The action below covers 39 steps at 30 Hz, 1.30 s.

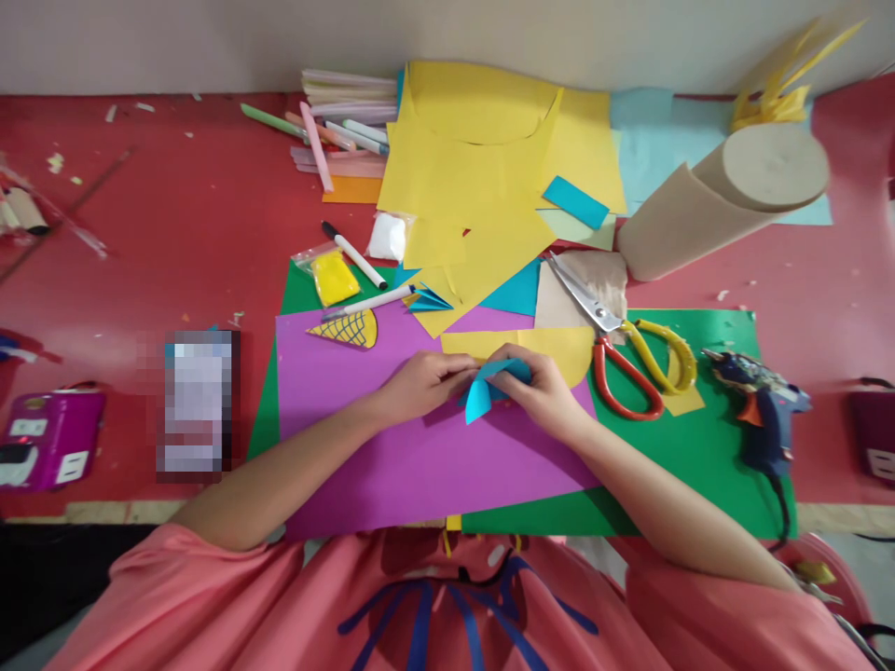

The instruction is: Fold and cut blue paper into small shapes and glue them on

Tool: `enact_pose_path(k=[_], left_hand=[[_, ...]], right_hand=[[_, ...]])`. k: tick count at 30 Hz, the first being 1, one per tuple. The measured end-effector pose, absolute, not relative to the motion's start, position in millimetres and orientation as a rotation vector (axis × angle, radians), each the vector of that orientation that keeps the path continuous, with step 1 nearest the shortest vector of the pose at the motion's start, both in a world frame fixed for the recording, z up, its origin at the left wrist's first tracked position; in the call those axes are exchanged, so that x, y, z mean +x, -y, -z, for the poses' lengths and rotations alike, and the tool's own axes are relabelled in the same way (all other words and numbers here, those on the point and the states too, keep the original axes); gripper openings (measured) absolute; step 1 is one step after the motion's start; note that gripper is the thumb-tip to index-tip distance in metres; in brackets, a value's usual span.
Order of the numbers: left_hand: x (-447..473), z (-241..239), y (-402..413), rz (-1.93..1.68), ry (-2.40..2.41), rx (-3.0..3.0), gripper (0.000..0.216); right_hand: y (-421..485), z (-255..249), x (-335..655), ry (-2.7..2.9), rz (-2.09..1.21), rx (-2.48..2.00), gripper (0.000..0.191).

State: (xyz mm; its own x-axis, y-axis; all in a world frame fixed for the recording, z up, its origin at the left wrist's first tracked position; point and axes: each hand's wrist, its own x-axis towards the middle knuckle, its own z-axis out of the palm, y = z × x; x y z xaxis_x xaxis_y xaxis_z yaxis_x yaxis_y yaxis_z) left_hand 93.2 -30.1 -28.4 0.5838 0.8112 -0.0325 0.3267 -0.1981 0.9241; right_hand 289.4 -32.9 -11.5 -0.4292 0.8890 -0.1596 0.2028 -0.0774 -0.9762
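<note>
Both my hands meet over a purple sheet of paper point(364, 447), gripping a small folded piece of blue paper point(479, 399). My left hand point(426, 384) pinches its left side, fingertips partly hidden behind it. Between the thumb and fingers of my right hand point(542, 387) is the paper's right part; one flap hangs down toward me. Just beyond my hands lies a yellow paper piece with a rounded end point(559, 349). Left of them is a yellow paper cone shape with dark crossed lines point(350, 329). A small fanned blue paper piece point(429, 299) lies behind.
Scissors point(607, 321) with red and yellow handles lie right, near a glue gun point(769, 415) on green paper point(685, 466). A beige roll point(699, 214) stands behind. Yellow sheets point(482, 168), markers point(356, 256) and a yellow packet point(334, 277) lie ahead. A blurred rectangular object point(196, 401) is left.
</note>
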Motion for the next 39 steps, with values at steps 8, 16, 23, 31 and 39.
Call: enact_pose_path(k=[8,16,23,31,39], left_hand=[[90.4,26.7,31.0,-0.661,-0.908,1.641,0.042],[93.7,30.8,35.4,-0.655,-0.954,1.553,0.046],[95.3,32.1,34.5,-0.643,-1.023,1.506,0.033],[95.3,33.1,34.3,-0.706,-1.052,1.535,0.031],[97.0,32.1,34.9,-0.797,-1.07,1.684,0.029]], right_hand=[[32.3,14.2,291.1,1.569,-1.413,-1.287,0.016],[33.8,19.2,291.0,1.583,-1.25,-1.353,0.011],[31.3,18.6,291.4,1.59,-1.342,-1.303,0.005],[27.2,15.4,293.0,1.672,-1.465,-1.277,0.008],[27.8,15.2,291.1,1.62,-1.51,-1.277,0.016]])
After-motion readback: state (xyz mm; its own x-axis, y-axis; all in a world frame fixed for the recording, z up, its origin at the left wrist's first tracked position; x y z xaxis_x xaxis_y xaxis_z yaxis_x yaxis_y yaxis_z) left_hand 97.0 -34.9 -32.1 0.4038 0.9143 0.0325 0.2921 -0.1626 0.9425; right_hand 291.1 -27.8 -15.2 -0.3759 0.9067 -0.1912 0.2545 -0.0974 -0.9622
